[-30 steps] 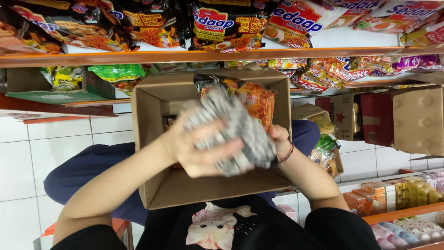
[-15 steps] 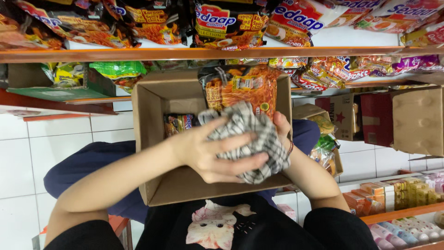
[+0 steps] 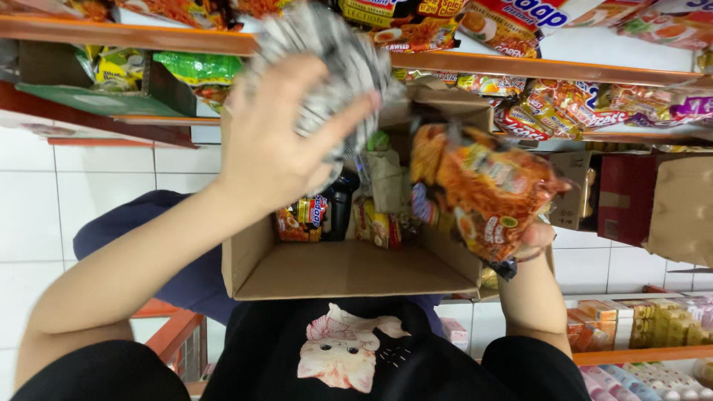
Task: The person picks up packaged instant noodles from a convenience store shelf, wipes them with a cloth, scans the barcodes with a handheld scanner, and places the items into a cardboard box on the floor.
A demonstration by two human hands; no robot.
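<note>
**Two packets lifted from one cardboard box**

Two packets are up in the hands above an open cardboard box point(image 3: 349, 271). One is a silvery, black-and-white patterned packet point(image 3: 338, 56), raised at about 11 o'clock from the box's middle, up against the orange shelf edge point(image 3: 535, 67); the left hand point(image 3: 278, 137) is closed around it, fingers spread across its front. Its outline is blurred. At about 2 o'clock sits an orange noodle packet point(image 3: 486, 189), tilted, with the right hand point(image 3: 531, 241) gripping it from below at the box's right wall, only the fingertips showing.

Inside the box, toward its far end, lie more small packets point(image 3: 375, 219) and a dark object I cannot identify. Beyond, at 12 o'clock, the shelves carry rows of bright snack bags point(image 3: 587, 104). A red carton point(image 3: 624, 197) stands at 3 o'clock.
</note>
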